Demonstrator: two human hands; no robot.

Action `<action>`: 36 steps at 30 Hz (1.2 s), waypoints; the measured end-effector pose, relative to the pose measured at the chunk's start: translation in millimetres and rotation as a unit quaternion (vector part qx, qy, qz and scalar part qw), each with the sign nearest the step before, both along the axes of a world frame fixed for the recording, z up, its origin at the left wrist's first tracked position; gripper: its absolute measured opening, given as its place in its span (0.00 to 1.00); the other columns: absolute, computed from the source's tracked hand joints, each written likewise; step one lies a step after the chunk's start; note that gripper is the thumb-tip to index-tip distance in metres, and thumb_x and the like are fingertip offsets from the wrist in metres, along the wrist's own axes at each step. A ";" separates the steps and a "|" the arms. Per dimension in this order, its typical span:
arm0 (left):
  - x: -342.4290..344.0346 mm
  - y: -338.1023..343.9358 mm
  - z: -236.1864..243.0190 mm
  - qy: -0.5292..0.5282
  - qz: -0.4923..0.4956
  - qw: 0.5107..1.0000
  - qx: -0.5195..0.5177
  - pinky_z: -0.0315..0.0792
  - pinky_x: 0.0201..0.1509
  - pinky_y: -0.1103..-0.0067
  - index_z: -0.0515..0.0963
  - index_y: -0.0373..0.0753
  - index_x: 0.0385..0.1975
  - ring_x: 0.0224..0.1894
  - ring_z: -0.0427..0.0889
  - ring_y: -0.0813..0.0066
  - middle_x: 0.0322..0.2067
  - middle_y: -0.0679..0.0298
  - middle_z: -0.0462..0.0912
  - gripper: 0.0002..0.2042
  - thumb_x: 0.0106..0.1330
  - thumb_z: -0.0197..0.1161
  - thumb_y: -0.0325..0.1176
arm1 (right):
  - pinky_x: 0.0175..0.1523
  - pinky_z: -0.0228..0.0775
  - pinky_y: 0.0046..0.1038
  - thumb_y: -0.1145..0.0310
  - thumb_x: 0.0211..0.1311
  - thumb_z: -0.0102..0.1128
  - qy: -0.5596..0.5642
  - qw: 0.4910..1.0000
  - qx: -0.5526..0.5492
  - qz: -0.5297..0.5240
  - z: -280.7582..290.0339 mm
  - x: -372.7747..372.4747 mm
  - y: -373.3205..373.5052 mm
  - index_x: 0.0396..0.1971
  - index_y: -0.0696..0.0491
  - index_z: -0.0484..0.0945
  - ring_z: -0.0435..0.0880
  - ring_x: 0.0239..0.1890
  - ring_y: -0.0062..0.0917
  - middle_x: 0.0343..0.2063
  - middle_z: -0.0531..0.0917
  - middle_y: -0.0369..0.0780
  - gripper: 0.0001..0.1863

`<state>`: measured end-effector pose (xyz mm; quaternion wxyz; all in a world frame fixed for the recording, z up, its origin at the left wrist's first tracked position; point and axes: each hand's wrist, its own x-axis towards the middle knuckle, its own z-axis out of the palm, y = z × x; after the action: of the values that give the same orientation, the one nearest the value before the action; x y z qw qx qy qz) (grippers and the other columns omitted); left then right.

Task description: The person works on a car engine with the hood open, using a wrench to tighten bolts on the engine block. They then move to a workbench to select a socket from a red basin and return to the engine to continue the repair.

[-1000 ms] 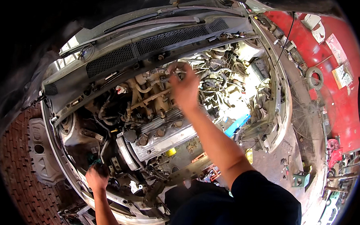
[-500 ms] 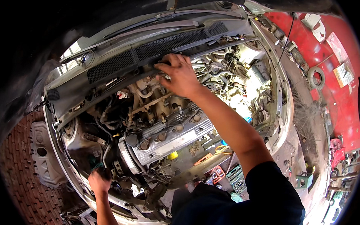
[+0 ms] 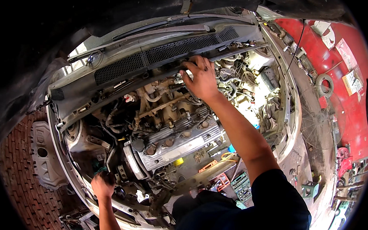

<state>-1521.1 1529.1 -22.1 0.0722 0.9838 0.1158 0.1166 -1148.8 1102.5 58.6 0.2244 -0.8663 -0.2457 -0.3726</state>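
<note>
An open engine bay lies below me, with a ribbed silver engine valve cover (image 3: pixel 183 144) in the middle. My right hand (image 3: pixel 202 79) is over the back of the engine, at the edge of the black cowl panel (image 3: pixel 165 52). Its thumb and forefinger are apart, and no held thing shows. At the left front, my left hand (image 3: pixel 103 186) is closed near the inner fender. What it grips is dark and mostly hidden. A bit of green material (image 3: pixel 98 167) sits just beyond it. Brown metal intake pipes (image 3: pixel 163 105) lie between the cover and the cowl.
The raised hood (image 3: pixel 25 52) hangs overhead. Bright light falls on hoses and wiring (image 3: pixel 248 81) at the right. A green socket set (image 3: pixel 241 186) and an orange tool case (image 3: pixel 222 182) lie below the front. A large fan (image 3: pixel 319 119) stands right; a grey metal pan (image 3: pixel 46 158) lies left.
My right hand has moved right along the cowl edge. The left hand stays in the same place, still closed. The whole view has shifted slightly.
</note>
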 end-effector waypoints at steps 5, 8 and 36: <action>0.1 2.5 -3.7 -0.004 -0.010 1.000 -0.010 0.81 0.42 0.57 0.85 0.40 0.31 0.35 0.86 0.43 0.31 0.52 0.88 0.10 0.62 0.73 0.40 | 0.65 0.66 0.46 0.65 0.60 0.73 -0.008 1.000 0.025 0.016 -12.1 -8.6 -4.6 0.58 0.47 0.85 0.76 0.58 0.41 0.55 0.79 0.41 0.25; -0.8 2.6 -4.9 -0.020 -0.006 1.000 -0.008 0.81 0.41 0.56 0.84 0.41 0.30 0.35 0.86 0.43 0.30 0.52 0.87 0.10 0.62 0.72 0.41 | 0.66 0.66 0.47 0.66 0.57 0.72 -0.018 0.999 0.028 0.004 -26.1 -15.7 -1.2 0.63 0.47 0.83 0.75 0.60 0.43 0.58 0.77 0.41 0.30; -3.7 8.1 1.6 -0.008 0.025 1.000 -0.016 0.82 0.41 0.59 0.82 0.39 0.26 0.33 0.87 0.48 0.27 0.52 0.85 0.12 0.65 0.69 0.42 | 0.72 0.63 0.46 0.49 0.67 0.70 0.117 0.960 -0.193 0.164 27.7 -66.0 225.5 0.59 0.54 0.81 0.73 0.67 0.41 0.63 0.77 0.45 0.29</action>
<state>-1524.8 1537.2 -20.5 0.0857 0.9784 0.1417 0.1240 -1214.7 1328.1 86.4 0.1383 -0.8784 -0.4235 -0.1729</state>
